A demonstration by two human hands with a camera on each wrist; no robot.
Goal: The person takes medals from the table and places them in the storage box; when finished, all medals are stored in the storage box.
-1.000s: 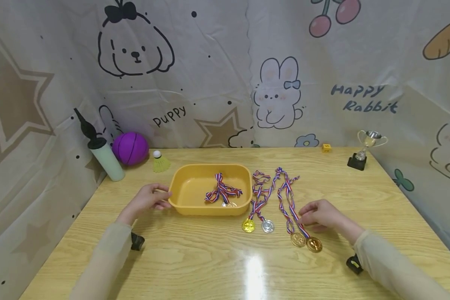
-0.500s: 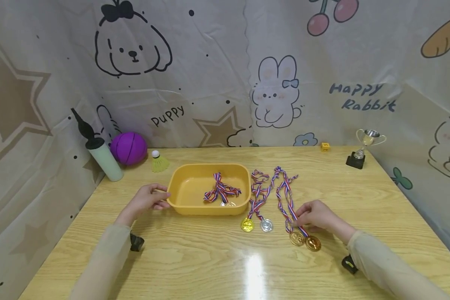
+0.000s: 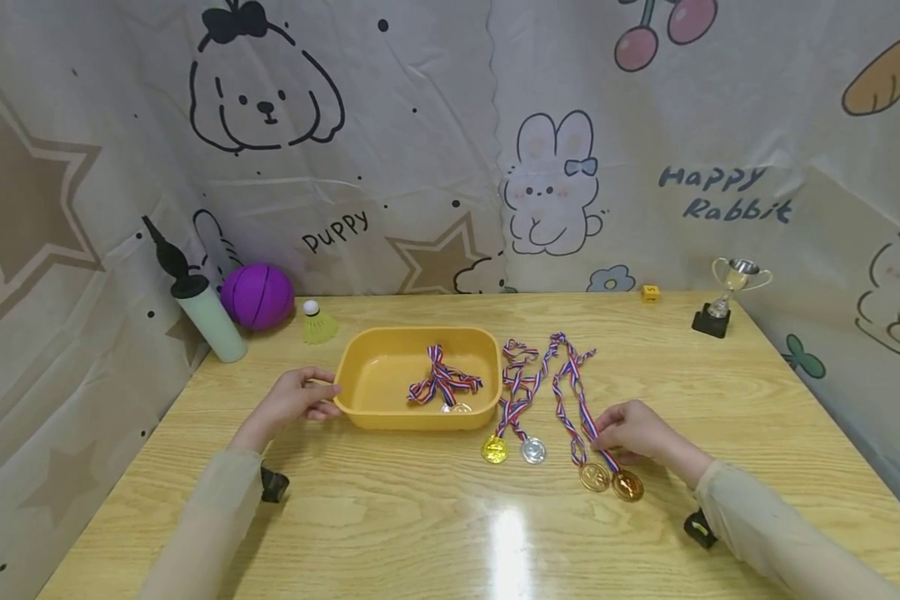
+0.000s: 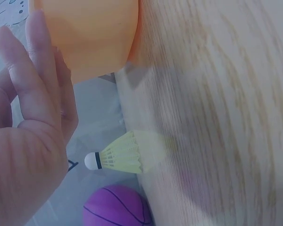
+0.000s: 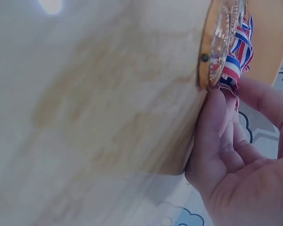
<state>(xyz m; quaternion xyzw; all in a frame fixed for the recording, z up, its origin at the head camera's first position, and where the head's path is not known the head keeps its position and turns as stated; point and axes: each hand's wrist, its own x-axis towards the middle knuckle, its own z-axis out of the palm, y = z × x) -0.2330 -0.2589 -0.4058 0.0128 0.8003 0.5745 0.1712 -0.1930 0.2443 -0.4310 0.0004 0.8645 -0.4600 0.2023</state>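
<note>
My left hand (image 3: 291, 402) touches the left end of a yellow plastic basin (image 3: 378, 422); in the left wrist view its fingers (image 4: 35, 94) reach fairly straight to the basin wall. Inside the basin lie medals (image 3: 461, 409) with bunched red, white and blue ribbons (image 3: 441, 382). My right hand (image 3: 633, 429) pinches the striped ribbon (image 5: 232, 70) of a bronze-coloured medal (image 3: 627, 485) close above its disc. The medal lies on the table, a paler bronze medal (image 3: 594, 477) beside it. Between basin and right hand rest a gold medal (image 3: 495, 449) and a silver medal (image 3: 533, 451).
A purple ball (image 3: 258, 297), a yellow shuttlecock (image 3: 319, 323) and a pale green hand pump (image 3: 210, 317) stand at the back left. A small trophy cup (image 3: 723, 296) and a little yellow cube (image 3: 650, 293) are at the back right. Printed cloth hangs behind the table.
My right hand has come to the bronze-coloured medal's ribbon, which is now drawn straighter beside the fingers. My left hand and the basin have stayed in place; the head view shifted slightly.
</note>
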